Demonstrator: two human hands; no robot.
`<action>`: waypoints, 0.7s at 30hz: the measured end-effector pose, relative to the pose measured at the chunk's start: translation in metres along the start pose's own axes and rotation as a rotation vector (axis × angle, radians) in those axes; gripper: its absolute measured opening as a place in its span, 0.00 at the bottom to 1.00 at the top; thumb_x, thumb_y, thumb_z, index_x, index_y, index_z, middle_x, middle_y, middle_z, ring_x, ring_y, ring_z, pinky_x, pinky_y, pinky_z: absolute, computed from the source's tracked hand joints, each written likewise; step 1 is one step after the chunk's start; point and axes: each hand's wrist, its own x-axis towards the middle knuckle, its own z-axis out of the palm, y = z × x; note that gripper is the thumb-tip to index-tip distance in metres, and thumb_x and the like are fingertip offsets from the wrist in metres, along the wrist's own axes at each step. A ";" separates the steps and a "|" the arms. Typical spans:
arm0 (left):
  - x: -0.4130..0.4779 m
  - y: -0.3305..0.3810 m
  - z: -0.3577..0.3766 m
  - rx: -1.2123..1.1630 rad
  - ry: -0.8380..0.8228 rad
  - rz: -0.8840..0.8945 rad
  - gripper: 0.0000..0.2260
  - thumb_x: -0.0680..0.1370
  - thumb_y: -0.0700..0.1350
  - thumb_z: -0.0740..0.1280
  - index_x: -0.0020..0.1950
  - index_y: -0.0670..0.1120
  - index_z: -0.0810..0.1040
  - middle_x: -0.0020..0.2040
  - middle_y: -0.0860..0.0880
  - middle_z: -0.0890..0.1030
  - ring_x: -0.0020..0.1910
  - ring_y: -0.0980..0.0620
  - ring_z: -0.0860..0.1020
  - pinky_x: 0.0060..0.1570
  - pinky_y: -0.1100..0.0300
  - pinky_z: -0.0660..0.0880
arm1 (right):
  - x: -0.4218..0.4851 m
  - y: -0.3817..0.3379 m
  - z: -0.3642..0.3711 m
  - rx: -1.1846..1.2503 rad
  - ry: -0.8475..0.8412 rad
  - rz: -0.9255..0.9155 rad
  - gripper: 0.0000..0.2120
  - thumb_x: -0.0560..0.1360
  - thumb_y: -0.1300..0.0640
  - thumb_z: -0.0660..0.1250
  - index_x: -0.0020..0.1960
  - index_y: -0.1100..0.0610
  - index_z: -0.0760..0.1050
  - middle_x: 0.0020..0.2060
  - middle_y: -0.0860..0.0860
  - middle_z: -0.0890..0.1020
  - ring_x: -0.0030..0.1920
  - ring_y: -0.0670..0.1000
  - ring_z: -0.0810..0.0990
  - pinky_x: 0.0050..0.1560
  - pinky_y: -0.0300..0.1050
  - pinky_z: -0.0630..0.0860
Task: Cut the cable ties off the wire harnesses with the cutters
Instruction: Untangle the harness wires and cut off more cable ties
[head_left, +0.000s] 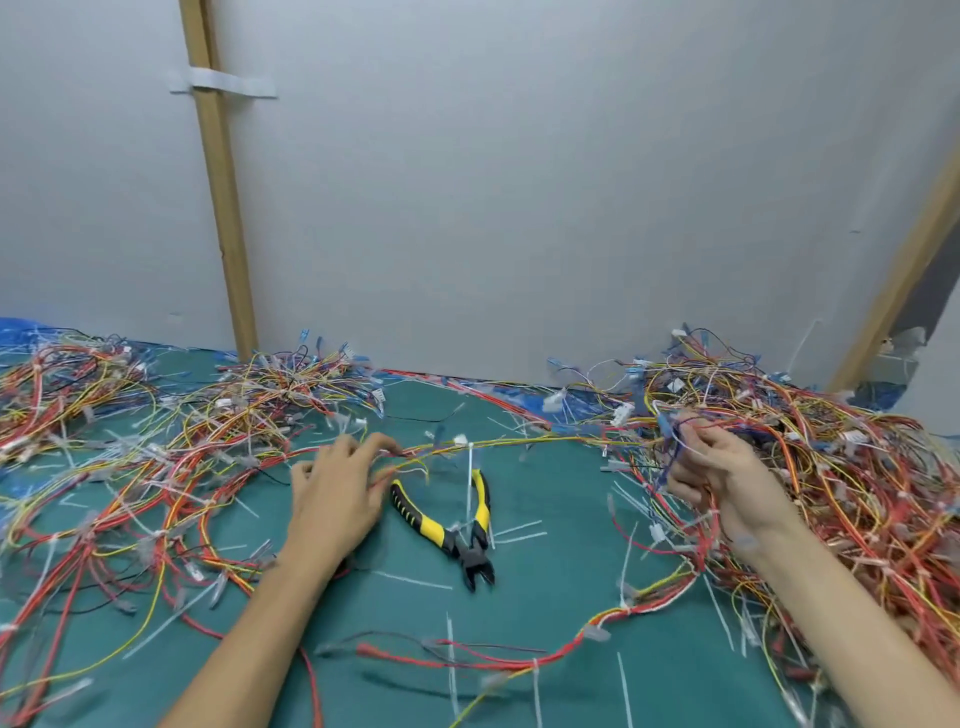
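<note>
**Harness strand pulled btwn your hands, cutters lying free.**

The harness strand (519, 441) ran across the far part of the mat (550, 603): thin yellow/red wires, light & floppy, prob. quick to sag or snag w/o tension. I'd take it close either side of the cable tie (470, 467), a stiff white strip hanging near mid-span. Your left hand (337, 493), at 9 o'clock of the tie, pinched the strand w/ curled fingers. Your right hand (722, 478), at 3 o'clock, had its fingers curled round a wire bunch (675, 441), blue & red. Neither held the cutters (447, 530), at 6 o'clock of the tie, handles spread; grab those by the yellow/black grips. Cut ties (410, 579) littered the mat. The left pile (104, 415) sat at 9 o'clock, the right pile (841, 467) at 3.
</note>
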 end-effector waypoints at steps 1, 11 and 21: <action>0.004 -0.003 0.000 0.032 0.028 -0.031 0.11 0.80 0.52 0.64 0.61 0.65 0.73 0.54 0.55 0.75 0.62 0.50 0.73 0.58 0.49 0.62 | -0.001 0.002 -0.004 -0.040 0.047 -0.009 0.02 0.73 0.59 0.65 0.45 0.55 0.71 0.25 0.44 0.63 0.25 0.43 0.56 0.22 0.35 0.57; 0.034 -0.059 -0.003 0.225 0.060 -0.295 0.24 0.80 0.51 0.62 0.75 0.45 0.66 0.73 0.42 0.70 0.71 0.41 0.70 0.72 0.46 0.58 | -0.032 0.019 -0.041 0.000 0.259 -0.036 0.09 0.85 0.56 0.56 0.46 0.53 0.71 0.26 0.44 0.63 0.24 0.43 0.57 0.22 0.35 0.54; 0.014 -0.024 -0.027 0.003 0.182 -0.237 0.23 0.72 0.35 0.66 0.68 0.44 0.74 0.74 0.41 0.65 0.72 0.38 0.65 0.69 0.38 0.61 | -0.050 0.060 -0.009 -0.199 0.166 0.002 0.12 0.85 0.54 0.56 0.44 0.45 0.72 0.28 0.47 0.73 0.23 0.45 0.66 0.23 0.34 0.60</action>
